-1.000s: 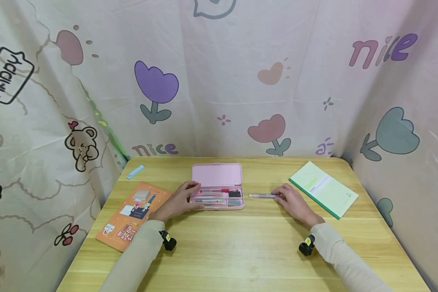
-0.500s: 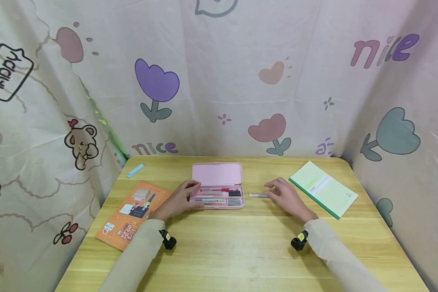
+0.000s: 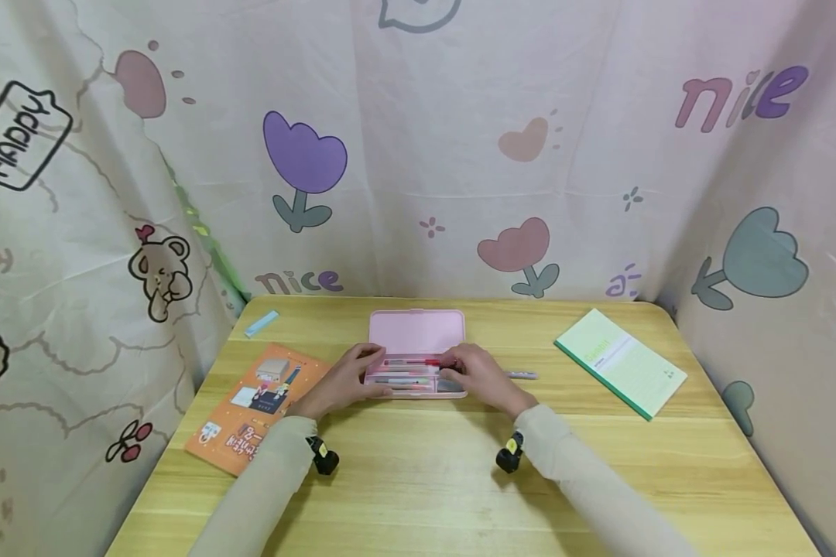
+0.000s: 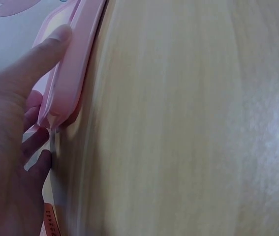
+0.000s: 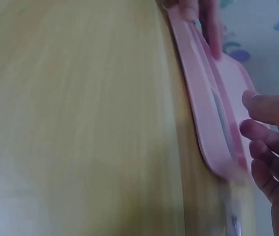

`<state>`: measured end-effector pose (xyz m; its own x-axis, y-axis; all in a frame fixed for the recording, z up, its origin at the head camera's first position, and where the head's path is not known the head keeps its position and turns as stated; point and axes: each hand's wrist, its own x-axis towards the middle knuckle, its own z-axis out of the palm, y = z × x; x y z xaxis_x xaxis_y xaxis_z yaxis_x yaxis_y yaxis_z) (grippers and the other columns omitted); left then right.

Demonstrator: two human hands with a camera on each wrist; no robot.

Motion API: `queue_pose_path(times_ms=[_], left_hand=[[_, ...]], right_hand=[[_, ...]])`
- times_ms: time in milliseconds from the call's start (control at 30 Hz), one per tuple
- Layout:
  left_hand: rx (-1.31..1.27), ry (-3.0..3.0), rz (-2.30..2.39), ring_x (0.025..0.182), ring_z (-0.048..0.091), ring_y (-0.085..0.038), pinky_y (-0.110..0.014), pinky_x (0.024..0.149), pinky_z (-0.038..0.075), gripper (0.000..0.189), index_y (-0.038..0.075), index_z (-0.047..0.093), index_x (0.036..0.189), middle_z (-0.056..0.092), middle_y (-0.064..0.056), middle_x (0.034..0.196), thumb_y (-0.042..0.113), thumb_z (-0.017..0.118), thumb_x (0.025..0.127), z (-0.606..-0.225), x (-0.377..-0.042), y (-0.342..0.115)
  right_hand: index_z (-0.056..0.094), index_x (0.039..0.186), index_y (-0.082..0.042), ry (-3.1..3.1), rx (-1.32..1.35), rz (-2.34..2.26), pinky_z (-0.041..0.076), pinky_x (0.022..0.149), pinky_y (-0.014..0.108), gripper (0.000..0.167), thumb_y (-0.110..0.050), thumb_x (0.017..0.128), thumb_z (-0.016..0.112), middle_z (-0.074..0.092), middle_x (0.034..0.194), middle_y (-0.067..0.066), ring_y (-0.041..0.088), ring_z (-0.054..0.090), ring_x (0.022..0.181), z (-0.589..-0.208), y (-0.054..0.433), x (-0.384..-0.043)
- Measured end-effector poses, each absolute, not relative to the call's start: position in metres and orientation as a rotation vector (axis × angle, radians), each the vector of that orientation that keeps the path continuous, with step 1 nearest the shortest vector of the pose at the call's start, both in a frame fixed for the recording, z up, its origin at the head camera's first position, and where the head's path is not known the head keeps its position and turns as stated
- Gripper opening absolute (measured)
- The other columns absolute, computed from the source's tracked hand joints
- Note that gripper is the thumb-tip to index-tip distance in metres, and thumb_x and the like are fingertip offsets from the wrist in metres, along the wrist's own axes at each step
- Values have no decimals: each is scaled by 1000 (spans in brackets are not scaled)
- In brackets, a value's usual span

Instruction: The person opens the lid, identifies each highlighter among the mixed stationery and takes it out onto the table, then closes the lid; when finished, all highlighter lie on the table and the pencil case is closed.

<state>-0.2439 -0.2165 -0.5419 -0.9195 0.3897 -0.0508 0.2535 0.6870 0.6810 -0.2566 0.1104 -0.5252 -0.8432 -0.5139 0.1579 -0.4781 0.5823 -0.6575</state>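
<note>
A pink pencil case lies with its lid back on the table, several pens in its long compartments. My left hand grips the case's left end; in the left wrist view its thumb lies on the front rim and the fingers are round the end. Over the right-hand compartments hovers my right hand, fingers loosely bent. In the right wrist view the right hand shows nothing between thumb and fingers. A light purple pen lies on the table right of the case, partly hidden by that hand.
An orange book lies at the left, partly under the left forearm. Behind it is a small light blue stick-like item. A green notebook lies at the right. A printed curtain stands behind the wooden table.
My right hand has let go of the purple pen, leaving it on the table, and moved left over the pencil case. The left hand has stayed at the case.
</note>
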Motion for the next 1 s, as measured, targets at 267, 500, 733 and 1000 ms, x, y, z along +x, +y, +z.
queue_pose_path(times_ms=[267, 500, 733, 1000], left_hand=[[516, 2702, 1040, 162, 34, -42, -67, 128, 34, 97, 16, 42, 169, 34, -12, 174, 57, 84, 92, -543, -244, -216], [528, 2713, 1048, 161, 35, -40, -67, 128, 35, 99, 17, 42, 169, 35, -10, 174, 61, 84, 91, -542, -244, -217], [534, 2719, 1034, 158, 39, -41, -67, 126, 38, 99, 15, 41, 169, 35, -12, 174, 61, 83, 92, -543, -244, -218], [536, 2721, 1028, 157, 40, -41, -66, 126, 38, 97, 15, 41, 169, 34, -12, 174, 58, 83, 93, -542, -244, -218]], right_hand=[[79, 124, -6, 2779, -961, -965, 58, 90, 41, 24, -19, 106, 74, 79, 104, 3, 18, 65, 96, -530, 81, -259], [79, 119, -6, 2849, -897, -881, 59, 92, 41, 19, -15, 103, 77, 80, 103, 5, 19, 67, 96, -528, 68, -256], [80, 115, -6, 2856, -864, -891, 62, 92, 40, 14, -10, 101, 78, 74, 104, 7, 22, 68, 97, -521, 58, -252], [78, 115, -4, 2904, -939, -862, 61, 94, 42, 12, -7, 104, 73, 69, 107, 10, 25, 65, 102, -516, 61, -253]])
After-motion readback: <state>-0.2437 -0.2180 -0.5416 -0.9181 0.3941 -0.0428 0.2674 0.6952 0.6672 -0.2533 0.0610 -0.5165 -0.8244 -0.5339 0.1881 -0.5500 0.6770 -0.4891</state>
